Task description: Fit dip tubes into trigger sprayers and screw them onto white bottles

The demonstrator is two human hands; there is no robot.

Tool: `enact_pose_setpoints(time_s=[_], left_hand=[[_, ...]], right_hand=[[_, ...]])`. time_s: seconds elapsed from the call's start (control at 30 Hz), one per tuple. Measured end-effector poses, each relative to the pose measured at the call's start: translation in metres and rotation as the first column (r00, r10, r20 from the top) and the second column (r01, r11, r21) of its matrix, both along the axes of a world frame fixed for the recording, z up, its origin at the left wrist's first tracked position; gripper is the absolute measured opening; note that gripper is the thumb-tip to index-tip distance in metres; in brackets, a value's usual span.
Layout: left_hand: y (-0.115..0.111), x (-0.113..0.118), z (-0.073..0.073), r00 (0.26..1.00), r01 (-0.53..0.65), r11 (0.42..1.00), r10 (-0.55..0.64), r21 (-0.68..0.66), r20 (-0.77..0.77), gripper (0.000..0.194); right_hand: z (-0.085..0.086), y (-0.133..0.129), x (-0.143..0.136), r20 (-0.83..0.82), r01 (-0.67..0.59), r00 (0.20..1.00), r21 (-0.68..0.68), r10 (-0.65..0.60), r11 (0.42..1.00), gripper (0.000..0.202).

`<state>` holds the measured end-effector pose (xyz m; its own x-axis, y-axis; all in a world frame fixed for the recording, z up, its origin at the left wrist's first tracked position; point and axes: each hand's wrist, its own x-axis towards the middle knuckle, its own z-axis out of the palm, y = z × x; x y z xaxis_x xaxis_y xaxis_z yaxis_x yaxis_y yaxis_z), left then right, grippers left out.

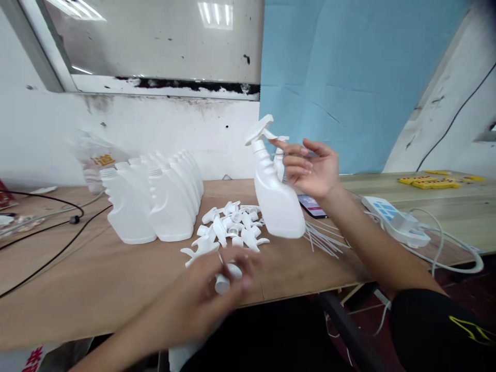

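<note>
The bottles (172, 217) look like white plastic, smooth and a bit dull. The spray tops (220, 230) look like smooth white plastic too, with a soft shine. The brown table (96, 279) looks like flat, matt board. The pale table (372, 188) has streaks like wood. The wall (225, 134) is rough and chipped. The window (155, 36) is shiny glass. The blue sheet (341, 77) is matt and creased, cloth or paper. The sleeve (422, 325) is dull black cloth.

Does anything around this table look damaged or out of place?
Yes: the strip below the window has ragged black patches, as if its white coating peeled, and the wall beneath is stained. Spray heads lie jumbled, but none looks broken.
</note>
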<state>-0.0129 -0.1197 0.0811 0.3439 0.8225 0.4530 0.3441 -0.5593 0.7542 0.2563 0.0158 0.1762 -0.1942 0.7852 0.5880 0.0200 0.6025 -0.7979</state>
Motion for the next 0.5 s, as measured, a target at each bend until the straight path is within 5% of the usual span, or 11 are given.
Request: enact_pose_setpoints(time_s=[0.17,0.33,0.43,0.5], left_hand=[[0.047,0.012,0.01,0.984,-0.071,0.997,0.073,-0.022,0.16,0.07],[0.058,0.029,0.005,0.971,-0.022,0.998,0.036,-0.062,0.238,0.11],[0.053,0.03,0.007,0.961,-0.091,0.996,0.086,0.009,0.263,0.101],[0.049,0.025,0.009,0.959,-0.108,0.994,0.107,-0.011,0.261,0.082]], right_hand=[[-0.015,-0.04,-0.033,0.061,-0.27,0.96,-0.046,0.273,0.962,0.058],[-0.015,-0.051,-0.06,-0.027,-0.55,0.829,-0.218,0.559,0.806,0.063],[-0.009,-0.051,-0.063,-0.028,-0.636,0.759,-0.251,0.651,0.73,0.071],[-0.004,-0.049,-0.056,-0.027,-0.633,0.76,-0.258,0.65,0.73,0.069]])
